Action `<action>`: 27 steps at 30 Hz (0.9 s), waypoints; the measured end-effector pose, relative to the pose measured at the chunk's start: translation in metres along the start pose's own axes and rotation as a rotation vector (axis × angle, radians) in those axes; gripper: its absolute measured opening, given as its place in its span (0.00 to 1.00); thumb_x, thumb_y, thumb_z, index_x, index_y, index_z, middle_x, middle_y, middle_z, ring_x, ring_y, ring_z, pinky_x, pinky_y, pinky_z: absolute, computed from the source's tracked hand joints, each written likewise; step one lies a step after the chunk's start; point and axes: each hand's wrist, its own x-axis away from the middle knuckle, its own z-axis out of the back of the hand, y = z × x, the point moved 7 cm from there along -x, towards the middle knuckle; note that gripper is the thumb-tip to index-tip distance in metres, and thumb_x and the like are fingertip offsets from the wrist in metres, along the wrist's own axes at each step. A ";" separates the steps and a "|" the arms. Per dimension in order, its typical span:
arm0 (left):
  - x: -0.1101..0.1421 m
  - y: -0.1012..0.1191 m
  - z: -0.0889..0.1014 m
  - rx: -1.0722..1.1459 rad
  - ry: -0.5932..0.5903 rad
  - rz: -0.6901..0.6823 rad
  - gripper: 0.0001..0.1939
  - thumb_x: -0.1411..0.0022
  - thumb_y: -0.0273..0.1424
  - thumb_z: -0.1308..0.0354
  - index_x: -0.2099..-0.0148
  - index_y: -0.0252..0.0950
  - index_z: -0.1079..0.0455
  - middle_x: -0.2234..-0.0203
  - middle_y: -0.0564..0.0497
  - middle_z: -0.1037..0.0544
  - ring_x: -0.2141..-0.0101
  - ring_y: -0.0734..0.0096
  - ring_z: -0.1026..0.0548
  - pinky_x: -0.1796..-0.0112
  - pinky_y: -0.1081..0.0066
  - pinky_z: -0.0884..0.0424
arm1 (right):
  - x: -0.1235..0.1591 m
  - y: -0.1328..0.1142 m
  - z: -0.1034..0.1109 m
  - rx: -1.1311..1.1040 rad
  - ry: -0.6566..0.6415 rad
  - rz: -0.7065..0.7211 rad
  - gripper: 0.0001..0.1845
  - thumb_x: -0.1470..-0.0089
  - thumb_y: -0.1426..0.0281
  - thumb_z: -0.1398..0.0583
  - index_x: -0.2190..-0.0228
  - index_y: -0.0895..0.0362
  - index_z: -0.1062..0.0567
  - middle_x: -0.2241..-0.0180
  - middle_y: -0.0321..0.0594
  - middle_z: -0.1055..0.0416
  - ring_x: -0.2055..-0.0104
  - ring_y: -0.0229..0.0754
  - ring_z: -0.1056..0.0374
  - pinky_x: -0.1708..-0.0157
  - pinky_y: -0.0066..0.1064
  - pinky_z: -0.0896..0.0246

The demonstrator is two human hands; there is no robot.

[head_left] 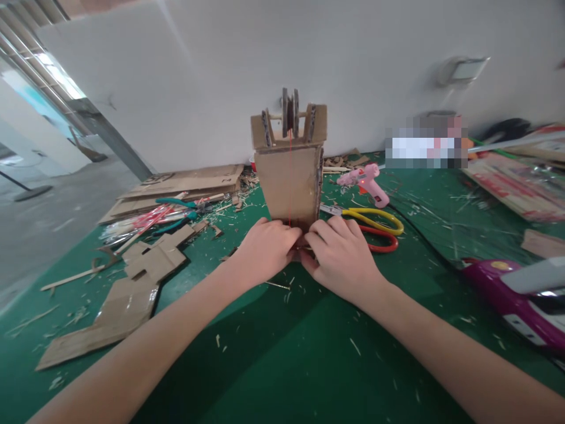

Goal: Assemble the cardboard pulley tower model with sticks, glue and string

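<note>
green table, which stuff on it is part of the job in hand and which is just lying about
In the job, it seems:
cardboard tower
wheel on top
red thread, running down to the left hand and right hand

Lying about, though perhaps tools or stock:
pink glue gun
yellow-and-red-handled tool
teal-handled pliers
cardboard pieces

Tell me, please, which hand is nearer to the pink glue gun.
The right hand: it is at the cardboard tower's base, left of the glue gun and closer to the camera. The left hand is farther left.

Scissors (375, 218) (open-handled) beside cardboard tower (286, 182)
</note>
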 end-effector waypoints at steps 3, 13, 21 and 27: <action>0.000 -0.003 0.000 0.036 -0.001 0.020 0.02 0.45 0.26 0.45 0.68 0.36 0.36 0.74 0.50 0.26 0.70 0.64 0.27 0.71 0.68 0.38 | -0.001 0.001 0.000 0.011 -0.001 -0.007 0.08 0.45 0.69 0.45 0.72 0.58 0.28 0.67 0.44 0.32 0.62 0.47 0.45 0.65 0.40 0.55; 0.002 -0.008 -0.001 0.348 -0.043 0.059 0.16 0.45 0.24 0.48 0.53 0.38 0.41 0.67 0.52 0.23 0.66 0.68 0.26 0.70 0.71 0.35 | 0.000 0.001 -0.002 -0.002 0.000 -0.005 0.09 0.45 0.68 0.44 0.71 0.58 0.26 0.68 0.44 0.33 0.62 0.47 0.45 0.65 0.40 0.55; 0.003 -0.010 0.002 0.458 -0.034 0.069 0.17 0.44 0.23 0.47 0.52 0.39 0.41 0.65 0.54 0.23 0.65 0.70 0.25 0.69 0.73 0.35 | 0.000 -0.001 -0.001 -0.001 0.016 -0.010 0.10 0.43 0.68 0.44 0.72 0.58 0.25 0.65 0.45 0.33 0.61 0.46 0.47 0.66 0.39 0.55; 0.003 -0.009 0.003 0.438 -0.053 0.059 0.15 0.42 0.25 0.46 0.52 0.39 0.39 0.65 0.54 0.23 0.66 0.69 0.25 0.69 0.72 0.35 | 0.004 -0.001 0.000 -0.051 0.045 0.038 0.10 0.42 0.70 0.46 0.69 0.57 0.26 0.65 0.43 0.33 0.63 0.44 0.47 0.66 0.38 0.54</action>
